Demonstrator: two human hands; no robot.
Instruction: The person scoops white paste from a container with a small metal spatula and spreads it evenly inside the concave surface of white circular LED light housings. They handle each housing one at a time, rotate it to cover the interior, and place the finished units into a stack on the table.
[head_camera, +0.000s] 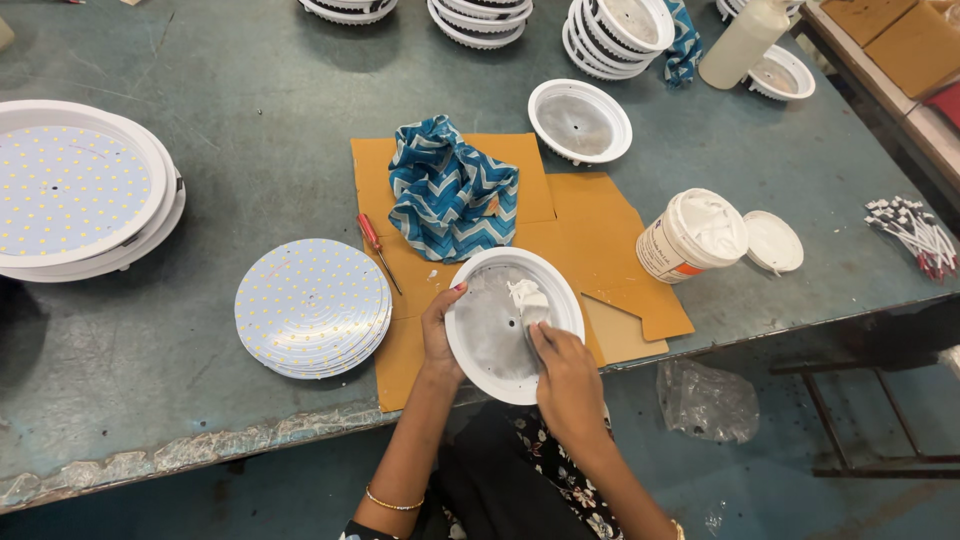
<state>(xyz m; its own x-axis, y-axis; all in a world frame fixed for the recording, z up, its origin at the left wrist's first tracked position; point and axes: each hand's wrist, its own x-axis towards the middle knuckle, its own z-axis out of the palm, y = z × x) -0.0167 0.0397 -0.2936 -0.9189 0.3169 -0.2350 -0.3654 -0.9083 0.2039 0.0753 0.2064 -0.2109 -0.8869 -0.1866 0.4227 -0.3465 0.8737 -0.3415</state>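
At the near table edge, on the cardboard sheet (600, 250), her left hand (440, 335) grips the round white housing (514, 322) by its rim while right hand (565, 375) fingers pinch a spreader, best swept evenly to thin the white paste (524, 294).

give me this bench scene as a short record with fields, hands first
left hand: left hand grips the rim of a round white lamp housing
right hand: right hand presses a small spreader into white paste inside the housing
under it: brown cardboard sheet
left of it: stack of round LED discs, red screwdriver
right of it: open paste tub, its lid
behind: blue zigzag cloth
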